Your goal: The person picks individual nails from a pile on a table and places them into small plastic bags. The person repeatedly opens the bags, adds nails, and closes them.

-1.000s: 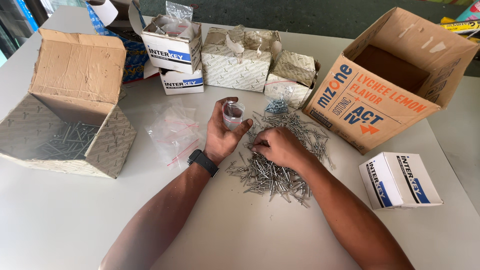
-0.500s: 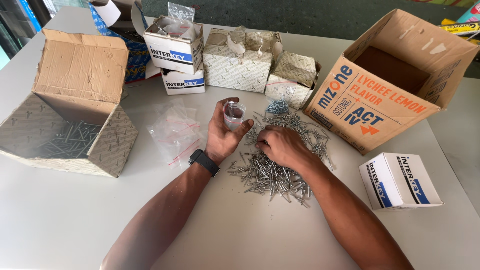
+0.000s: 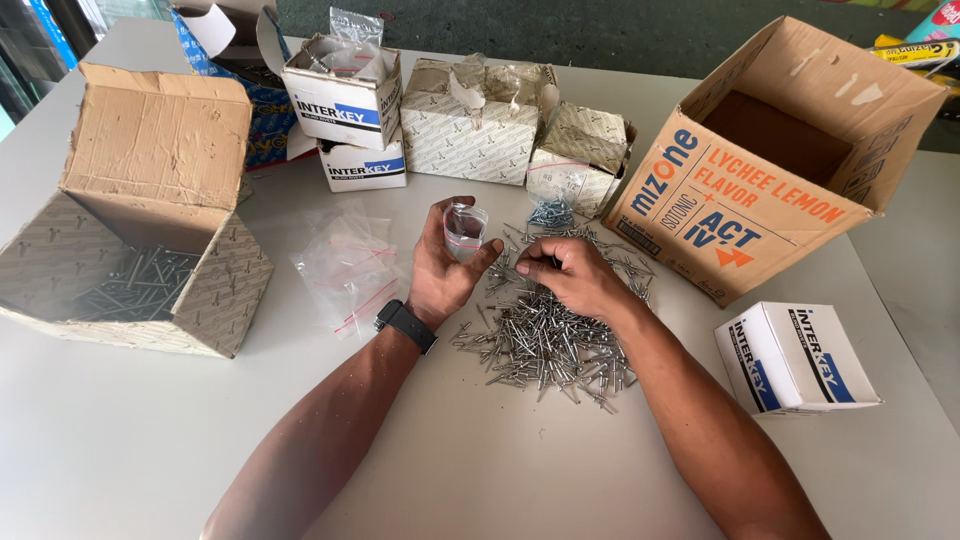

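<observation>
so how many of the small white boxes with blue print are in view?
3. One open white box sits at the table's far edge, stacked on a second white box. A closed third box lies near right, beside the right forearm. Others may be hidden behind the cartons.

Lg orange carton, white boxes, open box w/ rivets.

Pale grey table, evenly lit; dark green floor beyond
</observation>
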